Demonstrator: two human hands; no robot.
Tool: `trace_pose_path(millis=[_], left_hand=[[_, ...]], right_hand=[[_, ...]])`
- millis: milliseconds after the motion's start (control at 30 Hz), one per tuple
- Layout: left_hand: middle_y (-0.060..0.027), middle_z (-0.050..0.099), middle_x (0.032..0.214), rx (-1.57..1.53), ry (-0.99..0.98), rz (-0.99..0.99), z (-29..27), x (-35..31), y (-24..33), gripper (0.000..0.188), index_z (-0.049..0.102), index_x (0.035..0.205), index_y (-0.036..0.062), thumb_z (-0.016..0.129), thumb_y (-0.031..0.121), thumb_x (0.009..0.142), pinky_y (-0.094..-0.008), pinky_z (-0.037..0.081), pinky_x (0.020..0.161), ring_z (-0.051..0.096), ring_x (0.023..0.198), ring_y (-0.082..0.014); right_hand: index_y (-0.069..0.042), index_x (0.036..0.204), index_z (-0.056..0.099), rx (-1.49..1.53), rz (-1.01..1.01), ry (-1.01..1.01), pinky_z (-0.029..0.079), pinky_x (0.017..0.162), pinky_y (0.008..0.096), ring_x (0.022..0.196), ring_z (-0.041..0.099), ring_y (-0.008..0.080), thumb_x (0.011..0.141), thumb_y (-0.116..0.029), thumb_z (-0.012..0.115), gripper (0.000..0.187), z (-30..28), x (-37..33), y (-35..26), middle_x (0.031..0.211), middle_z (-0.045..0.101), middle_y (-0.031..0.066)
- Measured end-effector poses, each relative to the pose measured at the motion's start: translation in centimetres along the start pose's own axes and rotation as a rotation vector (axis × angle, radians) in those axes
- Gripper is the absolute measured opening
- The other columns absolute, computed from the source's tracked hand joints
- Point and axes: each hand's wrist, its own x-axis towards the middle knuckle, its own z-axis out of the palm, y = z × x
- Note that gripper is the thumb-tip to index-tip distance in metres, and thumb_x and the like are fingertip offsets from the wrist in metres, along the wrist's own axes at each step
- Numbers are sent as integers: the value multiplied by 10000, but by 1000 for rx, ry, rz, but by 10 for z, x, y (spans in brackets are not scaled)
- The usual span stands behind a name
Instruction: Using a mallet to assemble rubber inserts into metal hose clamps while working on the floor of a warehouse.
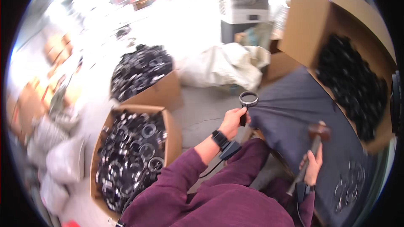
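Dark cloth surface; left hand clasps handled ring, right hand grips hammer.

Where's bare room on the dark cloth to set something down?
Between the ring-headed part in the left hand, the mallet in the right hand and the large carton, the dark cloth lies bare. Its near right side is crowded with loose rings.
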Motion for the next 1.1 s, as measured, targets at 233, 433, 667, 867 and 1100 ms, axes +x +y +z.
trace_pose_path(millis=[233,433,667,867,1100], left_hand=[[-84,619,717,60,576,446,-201,-32,77,273,621,800,15,559,266,886,-326,462,611,583,649,-187],[-98,641,756,-148,1260,574,-327,-110,116,229,588,777,-32,614,190,823,-320,510,638,612,666,-190],[-185,646,993,1567,1361,80,-376,-169,126,660,566,1058,18,820,347,546,-411,491,834,609,979,-354],[-118,614,983,-50,323,572,-288,-85,139,308,503,1137,52,584,97,843,-390,507,716,610,895,-257],[-116,658,930,20,267,461,-101,-32,142,196,572,1071,13,540,111,904,-349,515,726,656,827,-243]], right_hand=[[-167,1482,218,22,-35,-111,404,359,227,439,465,85,892,-121,500,656,5,2,2,648,485,6],[-170,1483,216,17,-51,-47,412,366,229,442,473,91,886,-105,497,663,-1,-1,-3,641,487,6],[-176,1489,190,15,-20,-126,424,385,234,453,473,88,880,-90,512,695,3,3,-7,643,487,4],[-79,1361,365,24,-15,-98,433,389,244,470,499,97,864,-89,544,528,0,8,-1,651,497,12],[-41,994,453,11,-21,5,427,365,262,440,496,122,816,-93,589,230,-43,2,1,643,498,27]])
